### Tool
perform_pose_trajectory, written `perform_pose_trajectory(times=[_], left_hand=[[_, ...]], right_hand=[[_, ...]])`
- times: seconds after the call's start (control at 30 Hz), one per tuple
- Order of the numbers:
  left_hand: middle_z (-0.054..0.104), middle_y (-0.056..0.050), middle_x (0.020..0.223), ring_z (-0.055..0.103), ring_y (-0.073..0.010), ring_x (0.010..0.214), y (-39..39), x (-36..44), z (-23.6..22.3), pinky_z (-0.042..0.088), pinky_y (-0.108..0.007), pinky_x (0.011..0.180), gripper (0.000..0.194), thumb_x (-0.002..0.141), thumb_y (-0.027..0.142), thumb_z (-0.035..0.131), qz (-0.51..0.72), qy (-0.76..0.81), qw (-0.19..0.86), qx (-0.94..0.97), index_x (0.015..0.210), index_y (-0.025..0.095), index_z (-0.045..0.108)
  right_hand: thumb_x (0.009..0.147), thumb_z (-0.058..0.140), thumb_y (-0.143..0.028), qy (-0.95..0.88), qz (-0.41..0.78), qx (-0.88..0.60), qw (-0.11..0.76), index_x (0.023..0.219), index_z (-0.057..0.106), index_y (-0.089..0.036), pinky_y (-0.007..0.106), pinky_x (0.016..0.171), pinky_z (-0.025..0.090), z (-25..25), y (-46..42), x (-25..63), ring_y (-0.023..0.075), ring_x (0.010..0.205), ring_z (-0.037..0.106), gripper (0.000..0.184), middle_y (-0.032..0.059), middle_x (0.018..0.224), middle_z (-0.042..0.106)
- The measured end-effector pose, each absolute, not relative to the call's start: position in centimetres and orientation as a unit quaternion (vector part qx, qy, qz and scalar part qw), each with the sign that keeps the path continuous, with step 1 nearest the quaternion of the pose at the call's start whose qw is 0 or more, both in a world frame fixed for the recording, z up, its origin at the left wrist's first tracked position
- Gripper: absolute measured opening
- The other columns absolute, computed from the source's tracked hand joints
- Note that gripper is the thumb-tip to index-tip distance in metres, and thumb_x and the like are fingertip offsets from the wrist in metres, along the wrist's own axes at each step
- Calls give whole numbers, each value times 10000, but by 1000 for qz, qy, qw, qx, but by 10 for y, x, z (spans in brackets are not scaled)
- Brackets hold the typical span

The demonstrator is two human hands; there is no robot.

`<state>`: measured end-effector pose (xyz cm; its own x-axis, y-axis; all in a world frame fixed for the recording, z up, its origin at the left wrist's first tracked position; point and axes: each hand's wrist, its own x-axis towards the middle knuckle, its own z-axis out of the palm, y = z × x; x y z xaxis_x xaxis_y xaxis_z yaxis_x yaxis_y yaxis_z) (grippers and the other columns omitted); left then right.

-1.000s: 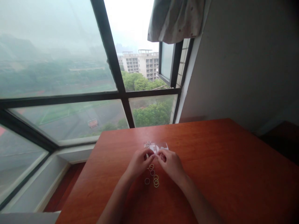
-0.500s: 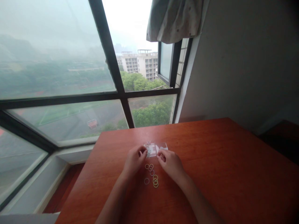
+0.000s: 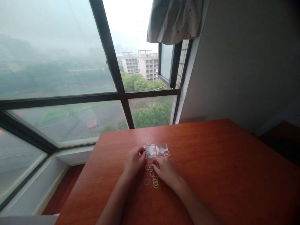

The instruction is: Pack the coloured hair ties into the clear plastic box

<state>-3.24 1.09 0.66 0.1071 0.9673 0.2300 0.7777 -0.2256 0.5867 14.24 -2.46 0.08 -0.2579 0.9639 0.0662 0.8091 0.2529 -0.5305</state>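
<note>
Red-brown worktop (image 3: pixel 217 156), clear plastic case (image 3: pixel 155 151) lying unfolded on it, nearer far-left corner than far-right, toward far edge. Small pieces (image 3: pixel 147 153) in left half of case, too tiny to identify. Loose rings on near side of case: yellow-green group (image 3: pixel 156 184) overlapping, lone pale ring (image 3: pixel 147 185) just left of that, purplish ring (image 3: pixel 152 176) and pale yellow pair (image 3: pixel 149 169) closer to case. Left hand (image 3: pixel 134 159) at case's left edge, thumb and fingertips close together; cannot tell of anything pinched. Right hand (image 3: pixel 165 168) beside upper rings, fingertips bunched; cannot tell of any ring held. Progress, as judged: case unfolded, rings laid out; rings apparently not yet fastened to anything, case not closed up.
</note>
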Motion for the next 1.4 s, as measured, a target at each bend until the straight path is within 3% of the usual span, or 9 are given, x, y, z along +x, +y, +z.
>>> perform_pose_trajectory(times=[0.43,1.0,1.4], left_hand=[[648,-21,738,541,-139,625,11,-32,7,390,-250,618,171,840,262,508,312,581,161,734,776,175,641],[638,-21,722,525,-128,643,2,-20,22,393,-227,605,183,847,273,525,297,489,260,778,810,169,671],[638,-10,691,512,-114,615,1,-17,22,384,-217,600,156,825,223,542,315,474,278,774,784,161,680]], right_hand=[[857,545,-266,-784,179,-579,138,863,642,-226,246,599,318,3,-25,140,176,783,644,105,26,874,712],[891,515,-263,-722,170,-597,304,834,635,-217,236,579,315,-3,-17,148,145,648,578,140,-9,698,640],[891,517,-267,-717,157,-592,334,826,629,-214,220,575,310,-1,-18,148,137,620,558,140,-13,676,622]])
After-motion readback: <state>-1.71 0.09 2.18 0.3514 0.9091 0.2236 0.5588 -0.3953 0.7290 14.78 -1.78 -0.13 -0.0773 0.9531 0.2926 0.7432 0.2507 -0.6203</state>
